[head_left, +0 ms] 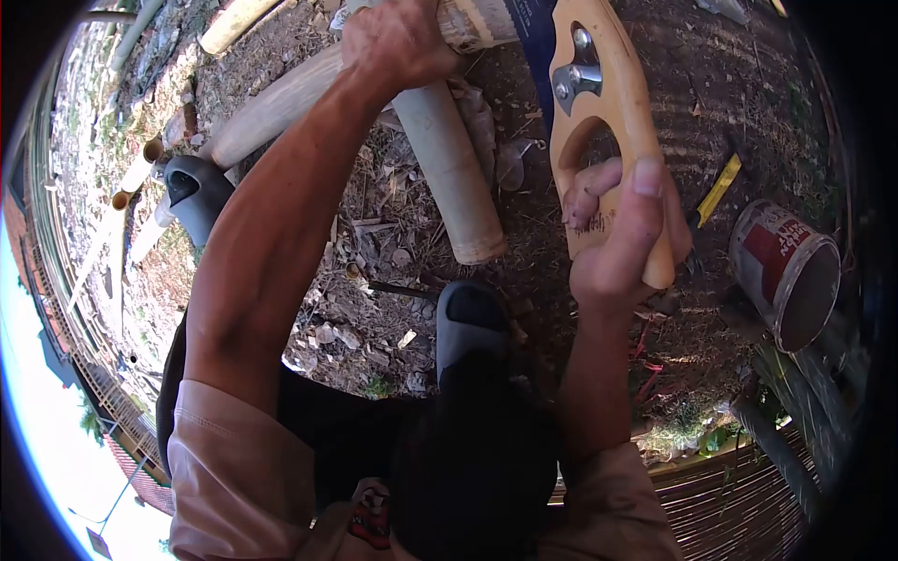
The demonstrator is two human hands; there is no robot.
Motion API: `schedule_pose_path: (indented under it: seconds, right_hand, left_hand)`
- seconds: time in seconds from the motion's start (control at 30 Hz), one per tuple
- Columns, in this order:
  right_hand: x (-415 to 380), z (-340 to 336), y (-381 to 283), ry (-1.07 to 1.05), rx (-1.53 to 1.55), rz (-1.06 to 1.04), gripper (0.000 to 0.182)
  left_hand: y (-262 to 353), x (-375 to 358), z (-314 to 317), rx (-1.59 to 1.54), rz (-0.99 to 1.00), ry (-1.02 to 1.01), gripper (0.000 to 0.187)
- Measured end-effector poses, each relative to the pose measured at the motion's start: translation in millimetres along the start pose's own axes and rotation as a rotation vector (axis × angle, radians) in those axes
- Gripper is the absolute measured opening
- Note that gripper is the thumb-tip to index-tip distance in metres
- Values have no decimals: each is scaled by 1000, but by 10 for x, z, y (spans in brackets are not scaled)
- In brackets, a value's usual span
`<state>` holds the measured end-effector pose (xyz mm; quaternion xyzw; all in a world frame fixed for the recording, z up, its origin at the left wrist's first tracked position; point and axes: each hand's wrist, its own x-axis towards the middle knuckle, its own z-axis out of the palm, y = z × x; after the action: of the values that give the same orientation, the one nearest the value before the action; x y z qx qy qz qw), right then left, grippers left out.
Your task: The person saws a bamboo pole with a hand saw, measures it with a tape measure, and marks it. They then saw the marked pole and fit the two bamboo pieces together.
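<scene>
My right hand (625, 234) is wrapped around the wooden handle of a hand saw (599, 103), whose blue blade runs up toward the top edge. At the top of the view, my left hand (398, 42) presses down on a pale bamboo pole (281, 103) that runs from the left across the frame. A second, thicker bamboo piece (454, 173) lies just below that hand, its cut end pointing toward me. The spot where the blade meets the bamboo is at the frame's edge and hard to see.
The ground is dirt strewn with dry leaves and chips. My grey shoes show at centre (470, 323) and at left (194, 192). A red-and-white tin can (786, 266) lies on its side at right, near a yellow-handled tool (718, 190). More bamboo lengths (131, 178) lie at far left.
</scene>
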<state>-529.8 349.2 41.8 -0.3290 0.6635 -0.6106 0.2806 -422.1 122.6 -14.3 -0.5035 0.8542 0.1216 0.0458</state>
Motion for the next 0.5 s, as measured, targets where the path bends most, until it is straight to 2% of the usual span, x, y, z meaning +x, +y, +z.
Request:
schedule_pose_path:
  seconds: [0.03,0.07,0.13,0.2,0.23,0.3,0.33,0.4,0.47,0.5]
  right_hand:
    - [-120,-54,22,-6,10,-3,49]
    - [-524,-241,73,21,96,37,52]
    - [-1242,-655,112,103,49,98,56]
    - [-1669,-791,107,274,-19,240,64]
    - [-1591,-662,-20,341,46,306,69]
    - [-826,-327,38,138,12,163,51]
    - [-371,-110,23,41,5,89,49]
    - [-276,-61,35,13,-95,116,48]
    - [-794,-366,100,45,80,88,48]
    - [-1125,-549,82,82,63,109,49]
  left_hand:
    - [5,3,-81,7,-8,5,49]
    - [31,-17,-115,22,-18,-47,49]
    - [67,-27,-109,17,-43,-75,48]
    - [42,-64,-51,11,4,26,46]
    - [51,-92,-11,12,13,7,46]
    - [82,-19,-48,36,-74,-39,45]
    - [117,27,-64,38,-60,-28,45]
    - [52,-23,-48,76,-52,-31,46]
    - [18,-38,-87,83,-35,-41,45]
    - [22,13,-81,78,-13,-36,45]
